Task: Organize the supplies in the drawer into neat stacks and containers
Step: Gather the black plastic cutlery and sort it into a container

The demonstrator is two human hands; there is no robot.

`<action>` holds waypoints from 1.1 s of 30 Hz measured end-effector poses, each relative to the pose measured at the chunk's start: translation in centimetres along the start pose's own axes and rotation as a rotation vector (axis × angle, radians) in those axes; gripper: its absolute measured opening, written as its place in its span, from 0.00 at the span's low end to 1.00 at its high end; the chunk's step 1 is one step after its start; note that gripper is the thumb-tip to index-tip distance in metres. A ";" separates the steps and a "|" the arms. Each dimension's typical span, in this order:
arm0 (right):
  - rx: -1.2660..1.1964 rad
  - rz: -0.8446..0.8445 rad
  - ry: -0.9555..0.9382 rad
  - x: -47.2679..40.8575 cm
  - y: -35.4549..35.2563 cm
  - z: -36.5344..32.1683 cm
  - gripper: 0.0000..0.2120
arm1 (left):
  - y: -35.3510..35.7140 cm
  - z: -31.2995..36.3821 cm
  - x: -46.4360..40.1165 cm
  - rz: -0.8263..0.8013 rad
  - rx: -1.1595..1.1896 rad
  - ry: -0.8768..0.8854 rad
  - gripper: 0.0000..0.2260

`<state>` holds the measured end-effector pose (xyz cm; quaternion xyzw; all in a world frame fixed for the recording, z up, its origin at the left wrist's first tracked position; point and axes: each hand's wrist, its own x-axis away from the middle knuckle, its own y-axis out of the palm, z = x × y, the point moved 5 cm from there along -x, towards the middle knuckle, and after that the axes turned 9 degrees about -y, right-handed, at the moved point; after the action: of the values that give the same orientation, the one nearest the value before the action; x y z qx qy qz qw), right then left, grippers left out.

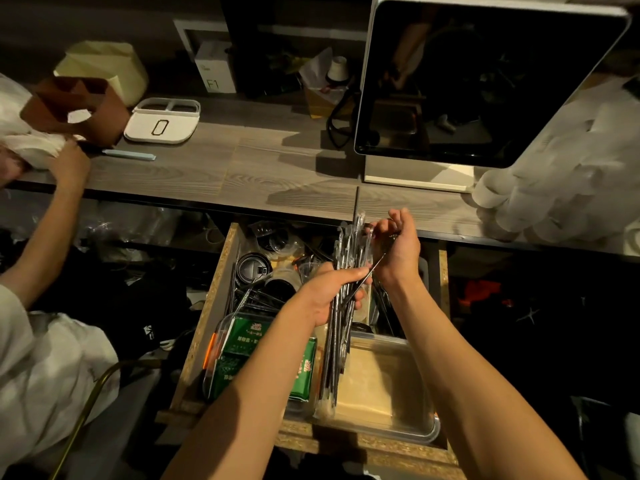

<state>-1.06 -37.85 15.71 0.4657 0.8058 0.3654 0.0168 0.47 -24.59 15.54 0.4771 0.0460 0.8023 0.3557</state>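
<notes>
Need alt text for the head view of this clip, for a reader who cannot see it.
Over an open wooden drawer, a person's left hand grips a bundle of wrapped straws while the right hand pinches its upper end. The drawer holds black lids, a green packet and a clear plastic container. Another person's hand rests on the counter at left.

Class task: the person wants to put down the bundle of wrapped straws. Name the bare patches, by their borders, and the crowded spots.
Bare: the countertop between the white tray and the monitor. The clear container holds only flat brown paper. Crowded: the drawer back with black lids; the green packets.
</notes>
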 end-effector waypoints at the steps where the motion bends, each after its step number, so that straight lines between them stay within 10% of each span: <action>1: 0.063 0.016 0.004 0.0 -0.3 0.1 0.14 | -0.3 0.1 -0.1 0.047 0.005 0.022 0.20; 7: 0.616 -0.276 0.160 1.6 -1.7 1.1 0.19 | -2.2 0.2 -1.2 0.297 -0.068 0.115 0.22; 13: 0.435 0.100 0.193 0.4 -6.7 0.4 0.11 | -3.3 -0.7 -2.2 0.341 0.067 0.159 0.08; 19: 0.967 0.124 0.255 0.6 -13.6 0.9 0.14 | -2.1 -0.4 -2.7 0.221 0.346 0.239 0.07; 33: 0.185 -0.052 0.332 5.3 -9.2 -1.4 0.27 | 2.2 3.8 0.0 0.002 0.731 0.484 0.07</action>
<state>-11.39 -37.38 12.83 0.3777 0.8394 0.3609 -0.1498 2.37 -27.27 18.50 0.3699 0.4087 0.8223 0.1416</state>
